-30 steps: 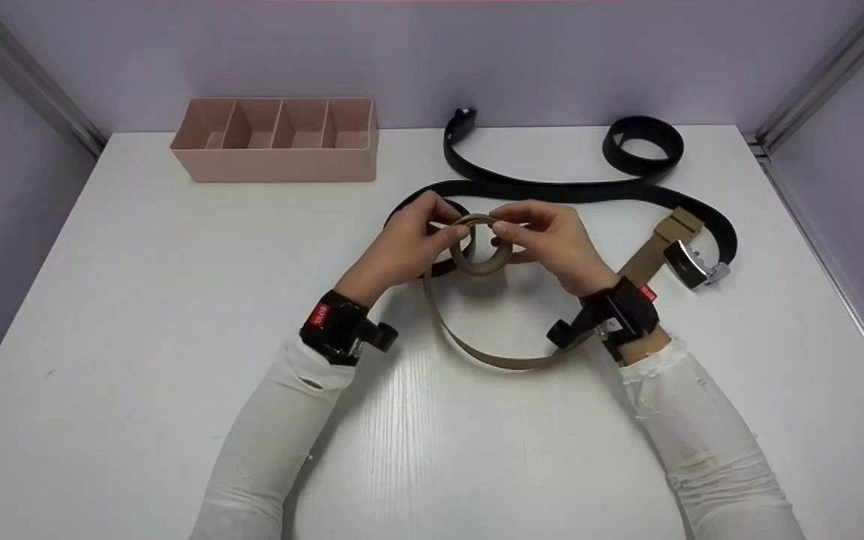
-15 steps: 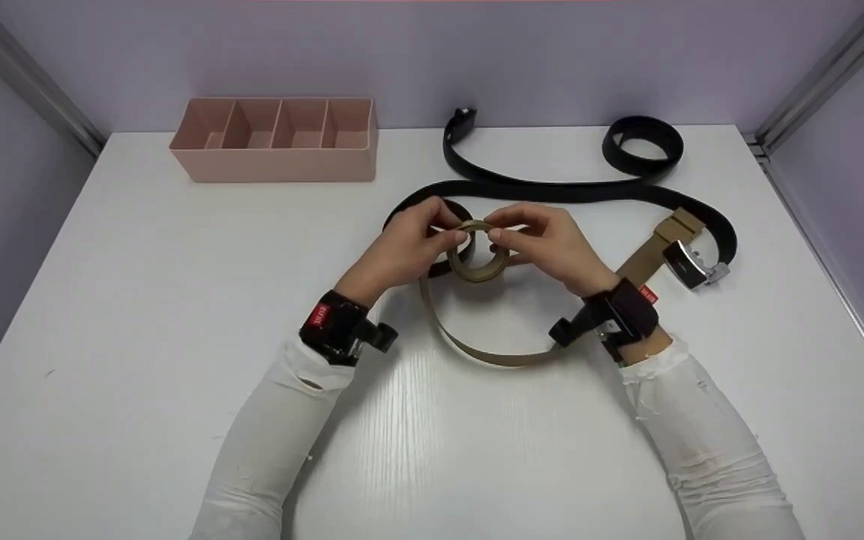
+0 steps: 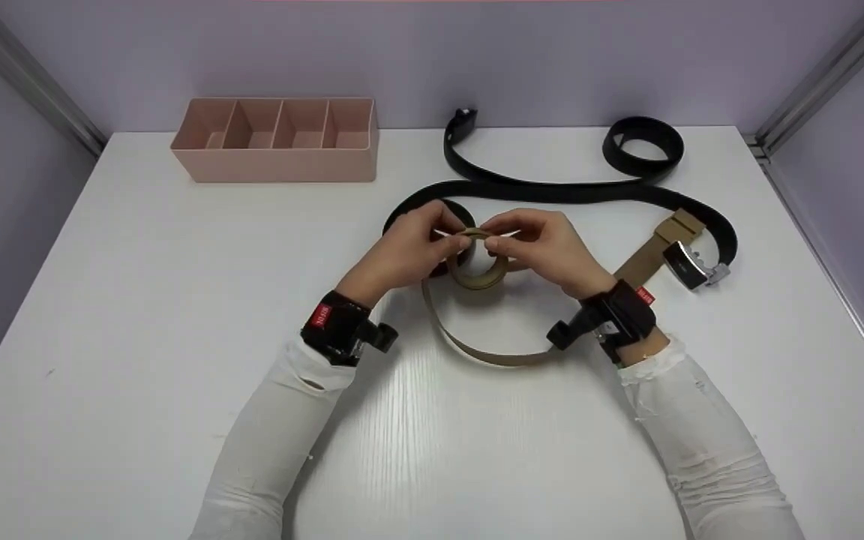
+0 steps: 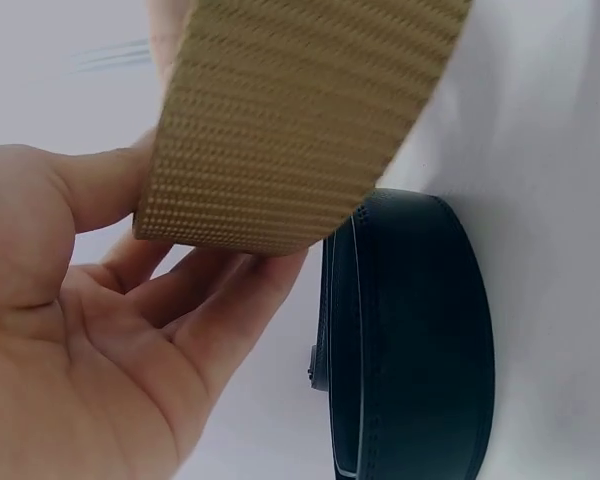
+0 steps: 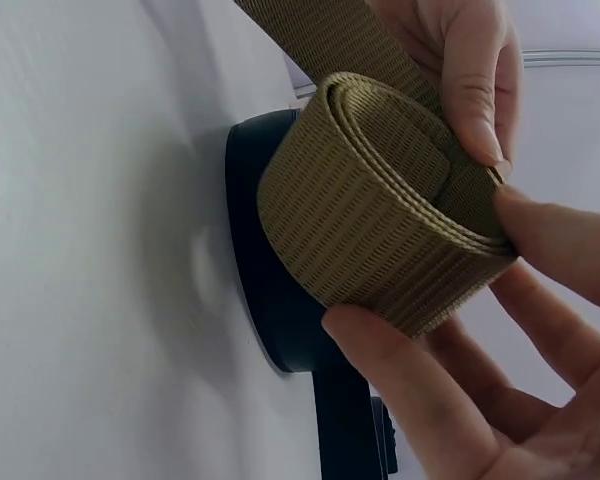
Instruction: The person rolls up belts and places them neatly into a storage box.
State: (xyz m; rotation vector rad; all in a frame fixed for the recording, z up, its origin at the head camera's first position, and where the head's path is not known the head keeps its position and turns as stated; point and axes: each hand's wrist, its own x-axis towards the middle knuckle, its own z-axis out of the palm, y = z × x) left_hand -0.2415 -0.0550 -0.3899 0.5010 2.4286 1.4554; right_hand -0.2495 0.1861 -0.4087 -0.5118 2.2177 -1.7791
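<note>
A tan webbing belt (image 3: 479,282) is partly rolled into a ring of several layers, held up between both hands. My left hand (image 3: 408,246) pinches the ring's upper left side between thumb and fingers. On the opposite side my right hand (image 3: 550,246) grips the roll, its thumb on the near edge, as the right wrist view shows. From the roll the belt's loose length (image 3: 503,361) curves across the table in front and passes under the right wrist to a tan end piece (image 3: 679,223). Behind the left hand lies the coiled end of a black belt (image 4: 420,330).
That black belt (image 3: 552,193) stretches right to a silver and black buckle (image 3: 691,264). Another black belt (image 3: 537,182) runs behind it, with a coil (image 3: 643,148) at the back right. A pink box (image 3: 274,165) with several compartments stands at the back left of the white table (image 3: 139,300).
Both hands have come slightly nearer the body with the rolled tan belt, which has turned a little between the fingers. The black belts and the box have stayed put.
</note>
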